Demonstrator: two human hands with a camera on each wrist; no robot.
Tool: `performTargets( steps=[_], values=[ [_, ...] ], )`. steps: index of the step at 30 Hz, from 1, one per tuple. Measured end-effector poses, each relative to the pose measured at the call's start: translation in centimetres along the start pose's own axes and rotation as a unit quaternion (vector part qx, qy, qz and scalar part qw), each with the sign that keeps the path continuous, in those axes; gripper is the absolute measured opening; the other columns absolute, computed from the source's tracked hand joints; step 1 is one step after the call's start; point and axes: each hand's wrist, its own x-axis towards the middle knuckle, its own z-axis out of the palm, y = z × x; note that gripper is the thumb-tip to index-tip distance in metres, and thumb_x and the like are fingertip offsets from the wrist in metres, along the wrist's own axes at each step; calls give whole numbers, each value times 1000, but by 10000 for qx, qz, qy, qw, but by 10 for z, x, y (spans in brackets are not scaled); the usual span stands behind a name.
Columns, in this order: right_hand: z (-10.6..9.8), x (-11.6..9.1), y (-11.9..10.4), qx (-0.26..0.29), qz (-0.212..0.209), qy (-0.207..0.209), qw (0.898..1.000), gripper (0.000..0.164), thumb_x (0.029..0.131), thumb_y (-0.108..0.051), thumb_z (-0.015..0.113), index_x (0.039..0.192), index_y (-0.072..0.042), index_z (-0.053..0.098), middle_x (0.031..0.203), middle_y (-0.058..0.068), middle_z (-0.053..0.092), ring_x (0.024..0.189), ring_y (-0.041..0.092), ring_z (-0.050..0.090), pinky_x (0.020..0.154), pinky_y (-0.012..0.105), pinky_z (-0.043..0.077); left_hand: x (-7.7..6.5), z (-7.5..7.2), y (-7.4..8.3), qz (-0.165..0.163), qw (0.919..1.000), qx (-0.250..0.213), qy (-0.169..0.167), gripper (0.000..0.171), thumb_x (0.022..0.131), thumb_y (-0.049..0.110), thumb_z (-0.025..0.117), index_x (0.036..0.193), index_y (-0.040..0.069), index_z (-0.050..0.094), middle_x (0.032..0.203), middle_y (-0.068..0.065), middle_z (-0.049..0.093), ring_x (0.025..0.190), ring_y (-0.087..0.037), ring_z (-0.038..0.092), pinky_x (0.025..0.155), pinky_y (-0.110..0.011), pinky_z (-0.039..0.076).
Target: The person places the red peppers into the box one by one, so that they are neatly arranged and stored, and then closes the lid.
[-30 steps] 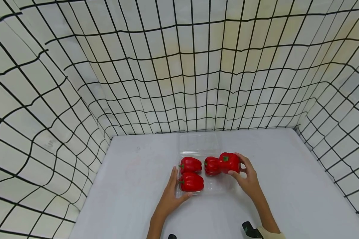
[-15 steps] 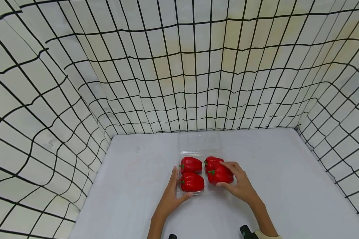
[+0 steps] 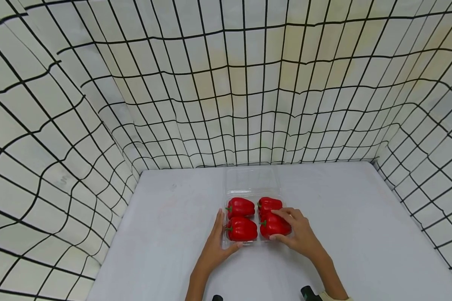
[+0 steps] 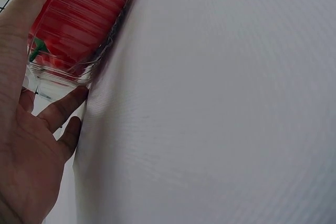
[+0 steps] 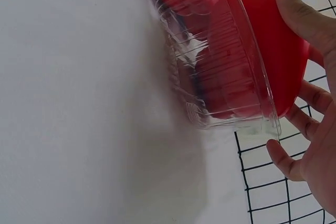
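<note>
In the head view my right hand [image 3: 299, 232] holds a red bell pepper [image 3: 275, 225] at the front right of a clear plastic clamshell container [image 3: 261, 241]. Seen from the right wrist, that pepper [image 5: 268, 51] sits partly below the container's rim, with my thumb and fingers around its upper part. My left hand [image 3: 212, 251] lies at the container's left front corner, its fingers extended along the side and the thumb by the front edge. Two bell peppers lie in the left half, one behind [image 3: 240, 207] and one in front [image 3: 242, 229]. Another pepper [image 3: 269, 204] lies at the back right.
The container's lid [image 3: 251, 179] is folded back flat on the white table [image 3: 173, 209]. Beyond the table's back edge stands a white wall with black netting [image 3: 248, 104], which also runs along both sides.
My right hand has brought its bell pepper left and toward the front, from above the right edge down into the container's front right. The left hand has stayed in place.
</note>
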Motion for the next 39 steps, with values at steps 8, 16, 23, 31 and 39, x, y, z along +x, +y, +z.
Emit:
performTargets(
  steps=[8,16,23,31,39],
  values=[
    [8,2,3,-506,-288,-24,9983,70,68,-46,86,130,-26,61,123,3,58,110,21,50,75,36,48,0,1,-1,9,10000,-32,-11,110,76,60,74,158,24,11,165,6,10,150,-28,21,111,-56,36],
    [16,-1,6,-390,62,-286,9988,72,68,-46,86,132,-25,60,126,6,57,112,21,48,78,37,58,0,1,-2,82,9999,-65,-5,109,77,58,74,158,23,11,165,3,10,150,-29,22,110,-55,37],
    [17,-8,8,-153,39,-231,9996,74,69,-39,87,136,-23,58,127,8,52,114,22,49,80,39,60,-3,4,-1,72,10000,-43,15,110,76,58,74,158,20,12,165,1,11,150,-31,22,109,-57,37],
    [15,-7,9,-127,-186,233,9995,49,73,-29,85,118,-22,70,117,2,60,108,17,53,79,39,56,-3,3,0,-48,10000,10,-12,110,75,60,73,158,23,12,165,6,10,150,-29,22,109,-57,38],
    [12,-1,9,-232,-173,97,9995,49,73,-33,86,118,-24,70,117,0,60,106,16,54,78,36,57,0,1,-2,16,10000,30,-15,108,77,60,72,158,23,11,165,7,9,150,-28,21,110,-56,37]
  ],
)
